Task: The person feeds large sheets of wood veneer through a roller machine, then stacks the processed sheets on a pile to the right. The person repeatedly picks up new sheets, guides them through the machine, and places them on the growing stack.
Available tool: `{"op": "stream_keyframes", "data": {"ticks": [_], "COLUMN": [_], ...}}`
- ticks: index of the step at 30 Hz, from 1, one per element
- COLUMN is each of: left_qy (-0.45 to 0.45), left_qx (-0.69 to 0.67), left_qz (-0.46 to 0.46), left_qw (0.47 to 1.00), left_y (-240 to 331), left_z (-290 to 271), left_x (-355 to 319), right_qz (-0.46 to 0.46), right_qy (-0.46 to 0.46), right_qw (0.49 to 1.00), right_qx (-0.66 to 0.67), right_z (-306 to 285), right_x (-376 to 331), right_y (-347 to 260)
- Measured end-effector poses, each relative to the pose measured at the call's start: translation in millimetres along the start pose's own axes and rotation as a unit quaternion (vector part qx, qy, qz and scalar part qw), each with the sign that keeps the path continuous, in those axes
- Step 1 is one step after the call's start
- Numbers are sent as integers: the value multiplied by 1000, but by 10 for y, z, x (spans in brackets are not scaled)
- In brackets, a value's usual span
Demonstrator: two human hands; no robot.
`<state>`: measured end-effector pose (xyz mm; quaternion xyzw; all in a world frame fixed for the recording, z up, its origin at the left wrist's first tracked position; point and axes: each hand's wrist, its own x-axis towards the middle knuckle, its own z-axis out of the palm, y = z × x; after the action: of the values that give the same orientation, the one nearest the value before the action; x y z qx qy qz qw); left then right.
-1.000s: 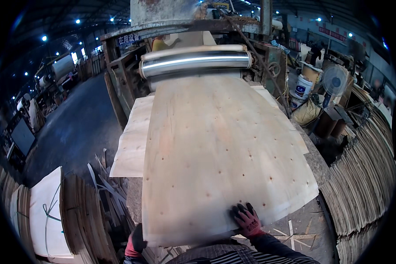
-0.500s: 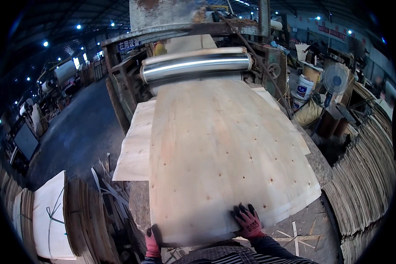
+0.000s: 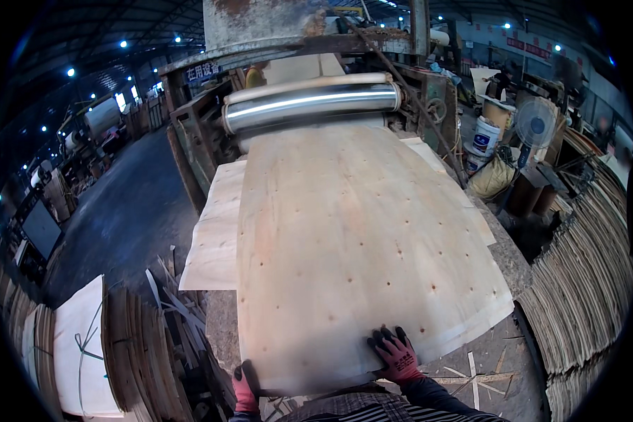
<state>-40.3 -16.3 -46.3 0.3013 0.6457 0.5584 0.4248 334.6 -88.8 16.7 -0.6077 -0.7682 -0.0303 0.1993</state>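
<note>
A wide, pale wood veneer sheet, dotted with small dark knots, stretches from my body to a shiny metal roller. My left hand, in a red glove with black fingertips, grips the sheet's near left corner; its fingers under the edge are hidden. Flat on top near the front edge rests my right hand, gloved alike, its fingers spread. Under the large sheet, other pale veneer sticks out on the left.
Tall veneer stacks stand on the right. At lower left are a tied bundle and loose wood strips. A fan and white bucket stand beyond the machine's right side. Scraps lie on the floor nearby.
</note>
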Motion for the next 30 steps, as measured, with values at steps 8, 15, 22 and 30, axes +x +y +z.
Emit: {"op": "stream_keyframes", "data": {"ticks": [8, 15, 22, 30], "left_qy": [5, -1, 4, -3], "left_qx": [-7, -26, 20, -2], "left_qz": [-15, -4, -6, -6], "left_qw": [1000, 1000, 1000, 1000], "left_y": [76, -7, 126, 193], "left_z": [29, -8, 31, 64], "left_x": [-39, 1, -70, -120], "right_qz": [-4, 18, 18, 12], "right_qy": [6, -45, -57, -55], "right_qw": [1000, 999, 998, 998], "right_qx": [2, -4, -6, -4], "right_z": [-8, 3, -34, 17], "right_x": [8, -15, -3, -2], "right_y": [3, 8, -1, 24]}}
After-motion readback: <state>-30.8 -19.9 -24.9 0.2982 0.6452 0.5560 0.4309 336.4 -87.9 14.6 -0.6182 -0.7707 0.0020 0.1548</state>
